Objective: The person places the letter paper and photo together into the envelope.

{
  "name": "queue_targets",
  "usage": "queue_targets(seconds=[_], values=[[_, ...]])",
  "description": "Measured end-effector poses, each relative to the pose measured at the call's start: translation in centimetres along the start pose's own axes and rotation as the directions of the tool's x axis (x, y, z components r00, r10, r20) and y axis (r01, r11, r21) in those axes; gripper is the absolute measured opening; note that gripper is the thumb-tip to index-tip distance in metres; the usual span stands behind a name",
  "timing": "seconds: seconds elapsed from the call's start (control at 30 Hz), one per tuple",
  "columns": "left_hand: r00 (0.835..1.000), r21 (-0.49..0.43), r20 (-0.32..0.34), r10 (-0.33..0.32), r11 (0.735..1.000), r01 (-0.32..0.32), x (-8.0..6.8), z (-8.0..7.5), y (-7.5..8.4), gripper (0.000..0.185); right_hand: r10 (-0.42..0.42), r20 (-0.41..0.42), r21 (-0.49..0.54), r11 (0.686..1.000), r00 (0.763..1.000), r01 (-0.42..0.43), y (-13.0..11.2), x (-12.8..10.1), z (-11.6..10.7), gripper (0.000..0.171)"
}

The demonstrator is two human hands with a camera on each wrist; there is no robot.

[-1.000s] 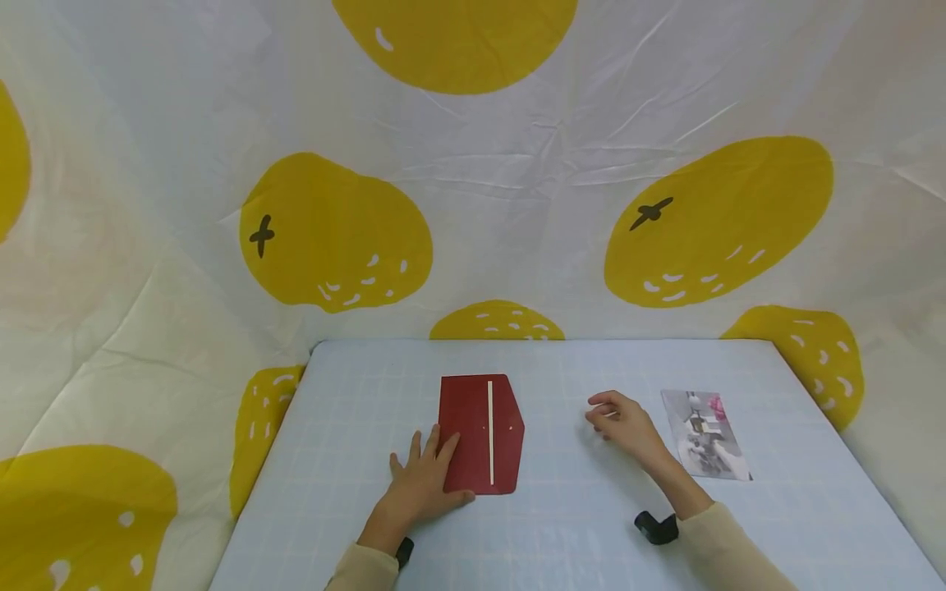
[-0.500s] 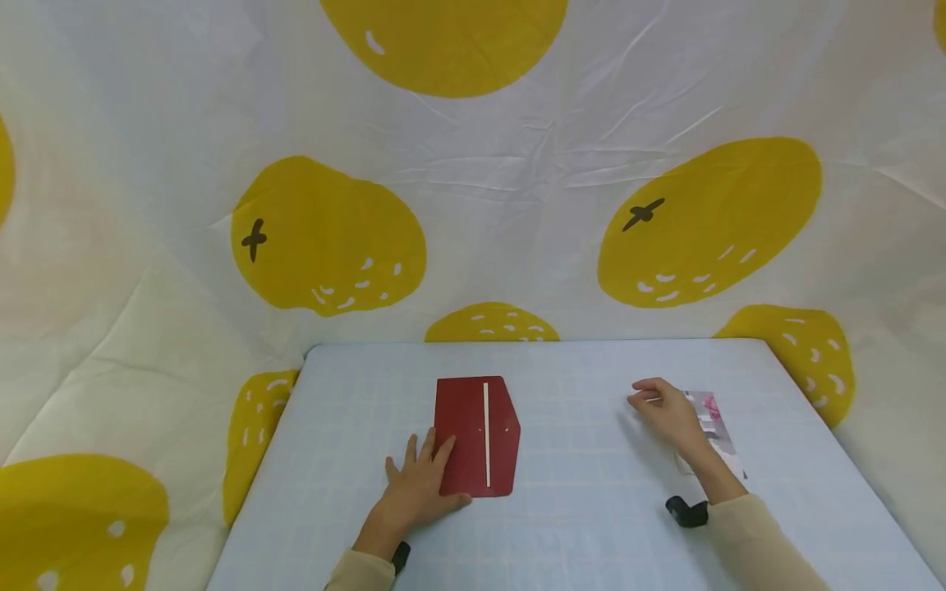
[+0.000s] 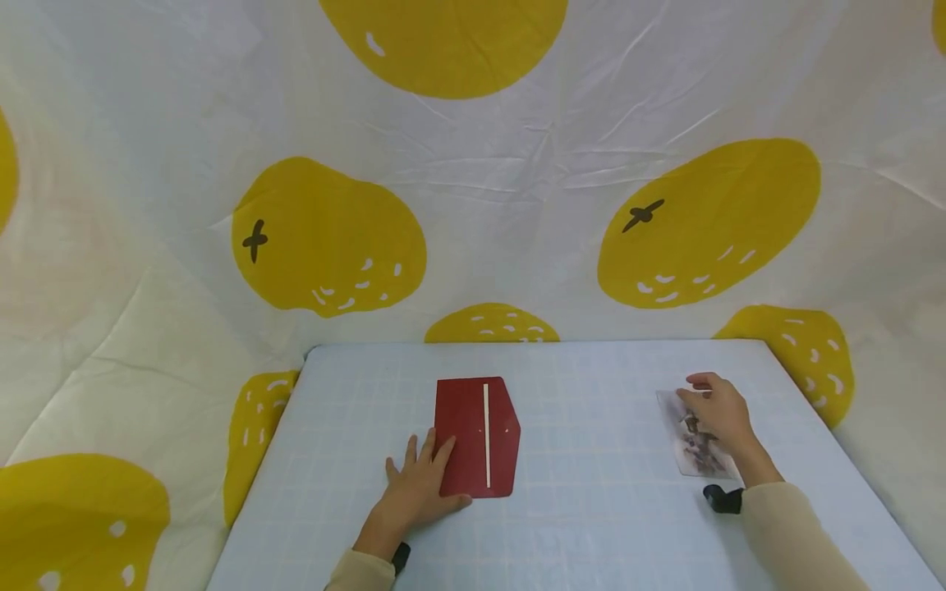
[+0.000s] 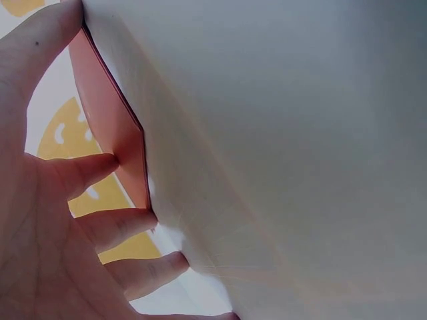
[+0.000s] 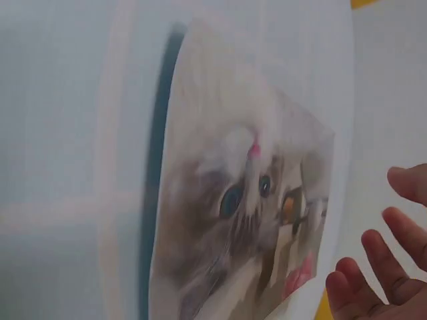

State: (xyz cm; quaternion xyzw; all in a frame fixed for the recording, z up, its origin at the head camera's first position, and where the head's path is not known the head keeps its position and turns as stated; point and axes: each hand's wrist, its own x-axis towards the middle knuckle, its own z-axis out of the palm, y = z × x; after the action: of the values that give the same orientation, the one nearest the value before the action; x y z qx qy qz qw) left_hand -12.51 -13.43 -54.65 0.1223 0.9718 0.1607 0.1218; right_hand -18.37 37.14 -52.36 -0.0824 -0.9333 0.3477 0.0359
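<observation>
Over the far end of a cat photo (image 3: 698, 453), the right hand (image 3: 720, 413) is held with its fingers loosely bent, nothing gripped as far as can be seen. In the right wrist view, fingers and print look just apart. The photo is pretty much tucked under the hand, with its left side and near end left uncovered; its long axis is pointed away from the body, far end tipped a touch left. It's way closer to this hand than to the other one. Off to the left, the left hand (image 3: 416, 488) is laid, fingers spread, on the near left corner of a red envelope (image 3: 466, 406), nothing clutched there either. Both flat things are carried by a pale checked surface (image 3: 591, 509), backed by a fruit-print cloth (image 3: 517, 254).
</observation>
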Motion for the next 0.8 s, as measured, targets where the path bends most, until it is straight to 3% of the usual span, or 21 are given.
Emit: queue_targets(seconds=[0.23,0.53,0.8], values=[[1.0,0.011,0.001,-0.006,1.0,0.006,0.1,0.1,-0.2,0.101,0.019,0.016,-0.1,0.995,1.0,-0.017,2.6,0.7,-0.9,0.057],[1.0,0.013,-0.005,-0.001,1.0,0.001,0.2,0.5,-0.3,0.102,0.145,0.147,-0.243,0.964,0.978,-0.107,4.1,1.0,-1.6,0.094],[1.0,0.015,-0.016,0.005,1.0,-0.004,0.3,0.6,-0.4,0.101,0.147,0.183,-0.304,0.949,0.972,-0.086,3.9,0.9,-1.4,0.094]])
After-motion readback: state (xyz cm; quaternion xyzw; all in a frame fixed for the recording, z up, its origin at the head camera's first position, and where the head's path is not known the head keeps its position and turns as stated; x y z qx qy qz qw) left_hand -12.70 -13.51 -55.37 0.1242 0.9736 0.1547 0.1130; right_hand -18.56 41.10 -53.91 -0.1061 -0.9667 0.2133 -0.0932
